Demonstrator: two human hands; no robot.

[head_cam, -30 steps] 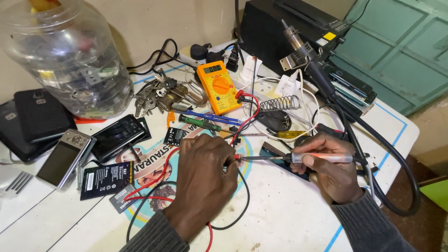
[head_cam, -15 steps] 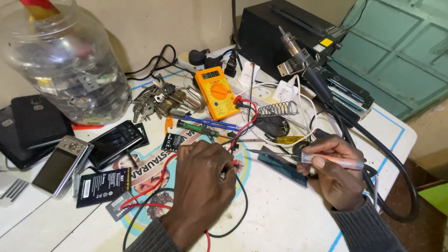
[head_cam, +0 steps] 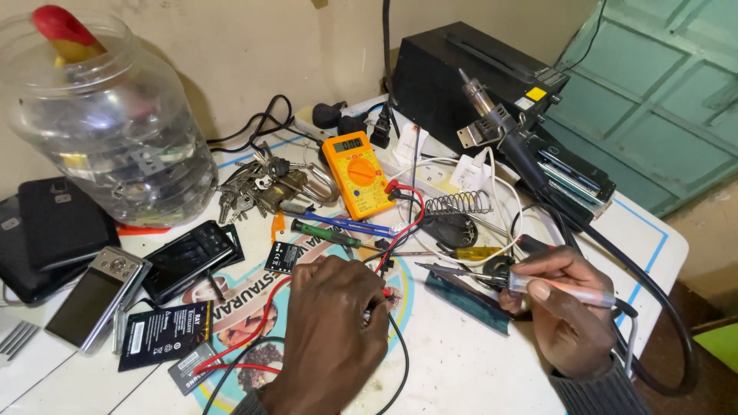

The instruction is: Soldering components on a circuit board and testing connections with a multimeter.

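Right hand (head_cam: pixel 565 307) clamped on a soldering iron (head_cam: pixel 503 280), pen-style grip, tip pointing left toward the red and black probe leads (head_cam: pixel 400 219). Left hand (head_cam: pixel 334 330) lies palm-down on the white table (head_cam: pixel 461 369), fingers curled over the leads near the tip; whatever it pins is hidden, so grip can't be told. Orange multimeter (head_cam: pixel 355 173) sits behind, a green-handled screwdriver (head_cam: pixel 327 233) between it and the left hand. Hot-air gun (head_cam: pixel 500 131) rests on its stand, right rear.
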